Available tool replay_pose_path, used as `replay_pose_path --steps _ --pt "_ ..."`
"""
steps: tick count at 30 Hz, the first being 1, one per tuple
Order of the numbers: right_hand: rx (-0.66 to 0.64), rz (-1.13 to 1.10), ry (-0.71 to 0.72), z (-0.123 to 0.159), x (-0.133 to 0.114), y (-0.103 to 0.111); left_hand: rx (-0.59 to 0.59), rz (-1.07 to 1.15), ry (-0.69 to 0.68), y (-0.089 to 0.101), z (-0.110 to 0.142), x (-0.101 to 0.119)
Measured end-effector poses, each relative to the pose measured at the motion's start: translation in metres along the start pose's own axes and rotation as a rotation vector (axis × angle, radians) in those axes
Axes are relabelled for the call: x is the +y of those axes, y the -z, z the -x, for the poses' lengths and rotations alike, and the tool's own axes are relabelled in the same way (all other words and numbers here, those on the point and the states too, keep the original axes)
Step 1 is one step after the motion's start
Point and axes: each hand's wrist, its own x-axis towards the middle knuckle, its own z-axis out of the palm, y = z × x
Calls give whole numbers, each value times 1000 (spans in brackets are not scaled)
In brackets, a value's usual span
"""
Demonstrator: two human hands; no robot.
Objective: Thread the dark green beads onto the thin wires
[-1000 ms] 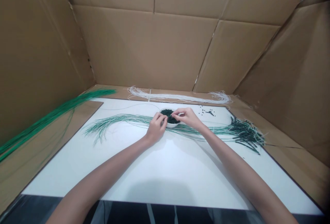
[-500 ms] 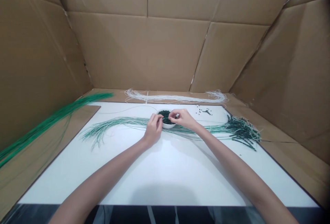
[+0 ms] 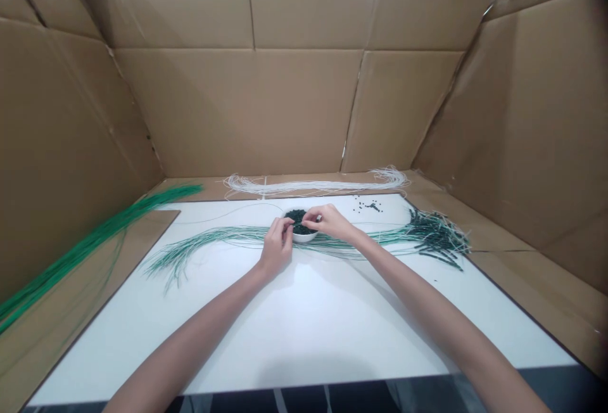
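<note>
A small white bowl (image 3: 305,237) filled with dark green beads (image 3: 297,215) stands near the middle of the white board. At its left rim, my left hand (image 3: 278,243) is closed in a pinch. A single thin strand (image 3: 228,211) curves from the left up to these fingers. My right hand (image 3: 327,220) reaches over the bowl's right side, thumb and fingertips pressed together just above the beads. Whatever lies between those fingertips is too small to make out. Behind both hands and under the bowl runs a long bundle of green strands (image 3: 199,240).
Dark beaded ends (image 3: 437,232) of the bundle fan out at right. Loose beads (image 3: 373,206) lie behind my right hand. A white strand bundle (image 3: 313,185) lies along the back, a bright green one (image 3: 104,229) at left. Cardboard walls (image 3: 247,109) enclose the board.
The camera view has tilted and shifted a little, so the scene sits slightly left. Both hands stay at the bowl, the right fingertips still pinched over the beads.
</note>
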Motion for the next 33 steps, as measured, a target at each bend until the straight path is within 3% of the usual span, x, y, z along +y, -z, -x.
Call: replay_pose_path --steps 16,33 --pt "0 -276 -135 -4 1 -4 20 -49 -37 -1 1 -4" --pt "67 -45 -8 -1 -3 -4 52 -126 -109 -1 0 -5"
